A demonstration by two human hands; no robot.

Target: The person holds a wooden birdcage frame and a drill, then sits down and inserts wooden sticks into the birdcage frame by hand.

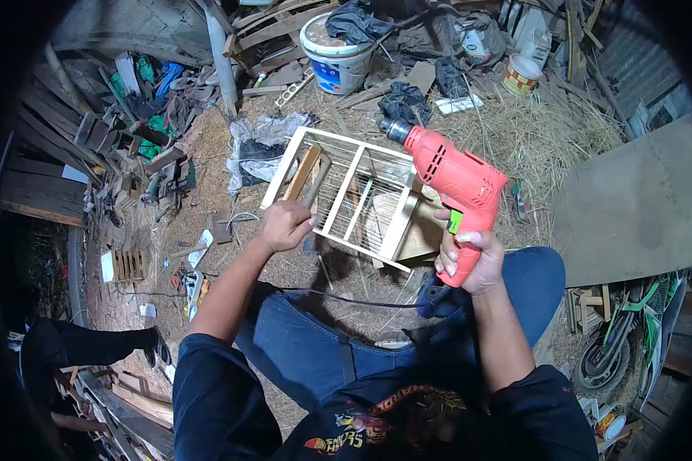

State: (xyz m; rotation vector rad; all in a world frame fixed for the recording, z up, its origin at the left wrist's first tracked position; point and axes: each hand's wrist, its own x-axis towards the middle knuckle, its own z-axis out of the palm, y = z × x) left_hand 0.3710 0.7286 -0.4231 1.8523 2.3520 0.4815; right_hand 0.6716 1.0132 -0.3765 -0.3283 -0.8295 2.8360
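Right of the wooden cage (pixel 344 189), the right hand (pixel 475 260) is clasping a drill (pixel 460 178); the left hand (pixel 287 225) is clenching the cage's near-left edge.

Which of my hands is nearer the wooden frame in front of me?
Your left. The left hand is on the wooden frame, at its near edge, toward the left; the right hand is off to its right, gripping the red drill.

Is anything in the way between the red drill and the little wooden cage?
Nothing visible stands between the red drill in the right hand and the wooden cage. The left hand is at the cage's end away from the drill.
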